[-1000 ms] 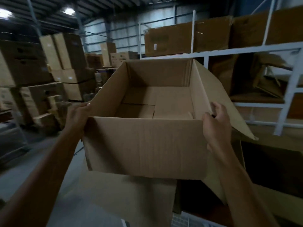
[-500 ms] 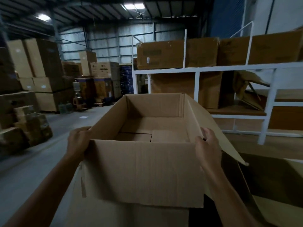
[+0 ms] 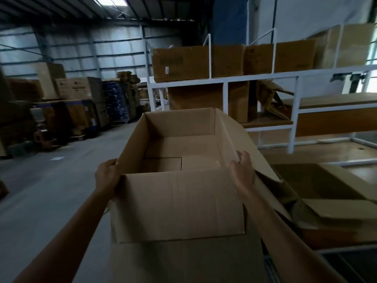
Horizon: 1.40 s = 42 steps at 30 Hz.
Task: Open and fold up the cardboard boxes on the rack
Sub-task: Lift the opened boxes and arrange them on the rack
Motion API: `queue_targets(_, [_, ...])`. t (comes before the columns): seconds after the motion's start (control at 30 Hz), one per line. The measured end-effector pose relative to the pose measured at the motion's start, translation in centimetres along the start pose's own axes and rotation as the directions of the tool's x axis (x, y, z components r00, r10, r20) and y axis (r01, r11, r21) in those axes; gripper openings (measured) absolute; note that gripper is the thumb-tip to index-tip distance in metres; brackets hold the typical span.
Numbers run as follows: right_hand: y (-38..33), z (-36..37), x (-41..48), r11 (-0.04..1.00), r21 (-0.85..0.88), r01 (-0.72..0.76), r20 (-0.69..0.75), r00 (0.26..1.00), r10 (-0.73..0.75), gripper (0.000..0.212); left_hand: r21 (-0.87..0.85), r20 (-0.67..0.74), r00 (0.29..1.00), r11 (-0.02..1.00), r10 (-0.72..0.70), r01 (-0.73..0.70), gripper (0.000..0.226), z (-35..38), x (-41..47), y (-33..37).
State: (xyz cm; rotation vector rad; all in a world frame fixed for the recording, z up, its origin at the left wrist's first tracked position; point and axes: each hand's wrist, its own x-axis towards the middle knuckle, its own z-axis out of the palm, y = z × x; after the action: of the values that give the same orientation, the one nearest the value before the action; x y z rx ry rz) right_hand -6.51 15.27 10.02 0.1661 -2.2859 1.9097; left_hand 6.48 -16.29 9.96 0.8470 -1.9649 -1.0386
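Note:
An opened brown cardboard box [image 3: 177,205] is held up in front of me, its top open and its bottom flaps folded shut inside. My left hand [image 3: 107,176] grips the box's left wall at the near corner. My right hand [image 3: 242,172] grips the right wall, fingers hooked over its rim. The right top flap [image 3: 251,148] splays outward past that hand. Under the box lies a flat sheet of cardboard [image 3: 183,260].
A white metal rack [image 3: 224,92] with brown boxes [image 3: 181,63] on its shelves stands ahead on the right. Another open box [image 3: 326,193] sits low at right. Stacked cartons [image 3: 79,103] line the left side of a grey concrete floor [image 3: 51,180].
The box has sunk lower in view and moved slightly away as my head lifted; more of the rack and the warehouse hall shows. Both hands keep the same grip.

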Motion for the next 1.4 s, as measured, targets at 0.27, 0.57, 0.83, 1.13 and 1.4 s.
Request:
queue_targets(0.27, [0.1, -0.2, -2.8, 0.999, -0.049, -0.011, -0.117, 0.993, 0.006, 0.048, 0.058, -0.004, 0.993, 0.991, 0.121, -0.12, 0.027, -1.8, -2.0, -2.0])
queue_targets(0.57, [1.3, -0.3, -3.5, 0.98, -0.166, -0.107, -0.044, 0.994, 0.101, 0.053, 0.332, 0.133, 0.98, 0.924, 0.151, -0.187, 0.02, -2.4, -3.2, -3.9])
queue_targets(0.83, [4.2, -1.7, -5.4, 0.877, -0.47, -0.1, 0.156, 0.969, 0.194, 0.078, 0.592, 0.373, 0.928, 0.771, -0.003, -0.235, 0.06, 0.1, -5.5, -7.0])
queue_targets(1.13, [3.3, -2.0, -9.0, 0.496, -0.85, 0.175, 0.072, 0.973, -0.22, 0.03, 0.814, 0.37, 0.921, 0.519, -0.121, -0.259, 0.072, 0.2, -6.2, -7.1])
queue_targets(1.4, [7.8, 3.5, -11.1, 0.389, -0.68, 0.622, 0.581, 0.78, -0.232, 0.039, 0.746, 0.531, 0.844, 0.516, -0.077, -0.422, 0.053, 1.0, -9.6, -4.7])
